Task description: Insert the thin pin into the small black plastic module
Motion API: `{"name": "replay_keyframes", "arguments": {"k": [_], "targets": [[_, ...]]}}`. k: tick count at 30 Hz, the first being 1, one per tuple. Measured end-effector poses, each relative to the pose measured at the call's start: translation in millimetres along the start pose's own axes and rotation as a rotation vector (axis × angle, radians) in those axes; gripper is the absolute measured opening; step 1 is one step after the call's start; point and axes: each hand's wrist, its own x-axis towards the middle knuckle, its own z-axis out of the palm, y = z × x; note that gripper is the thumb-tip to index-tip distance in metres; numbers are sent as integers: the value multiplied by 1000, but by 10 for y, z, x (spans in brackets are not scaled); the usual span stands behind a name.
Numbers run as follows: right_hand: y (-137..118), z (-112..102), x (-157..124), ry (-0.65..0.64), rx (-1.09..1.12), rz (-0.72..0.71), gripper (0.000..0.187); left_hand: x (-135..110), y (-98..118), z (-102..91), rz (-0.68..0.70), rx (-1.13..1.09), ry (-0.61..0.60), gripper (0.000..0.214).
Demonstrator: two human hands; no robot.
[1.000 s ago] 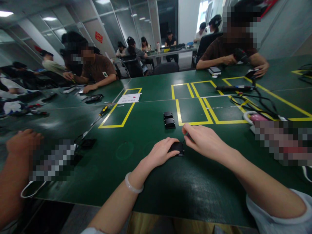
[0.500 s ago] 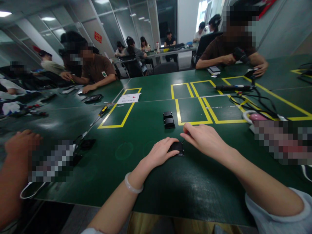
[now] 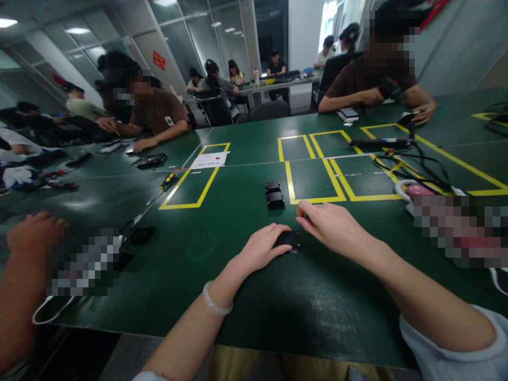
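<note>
On the green table (image 3: 254, 296) lies a small flat black rectangular part (image 3: 291, 241). My left hand (image 3: 265, 242) is closed on it from the left, the thumb on the near edge and the fingers over the far edge. Just to the right, my right hand (image 3: 332, 226) pinches a small screwdriver (image 3: 300, 229). Only its thin dark shaft shows, slanting down to the part's far right corner; the rest is hidden in the fingers. Beyond my hands sits a similar pair of black blocks (image 3: 275, 195), joined in a row.
Yellow tape outlines (image 3: 315, 200) mark the table. A yellow-and-black screwdriver (image 3: 168, 181) and a paper sheet (image 3: 209, 160) lie left of centre. Black cables (image 3: 420, 164) are coiled at the right. A co-worker's arm (image 3: 27, 270) rests at the left; other people sit across.
My right hand's fingertips have shifted very slightly at the screwdriver. My left hand and the black part have stayed in place.
</note>
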Motion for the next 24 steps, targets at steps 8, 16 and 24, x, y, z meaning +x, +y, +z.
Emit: {"name": "replay_keyframes", "arguments": {"k": [8,16,24], "targets": [[-7,-69,-16,32,17,10,16,-3,13,-17,7,-17,1,35],[-26,-101,-33,-23,95,10,15,-1,5,-5,0,-17,7,34],[-38,-95,-33,-44,92,2,15,-4,-2,4,2,-16,10,35]]}}
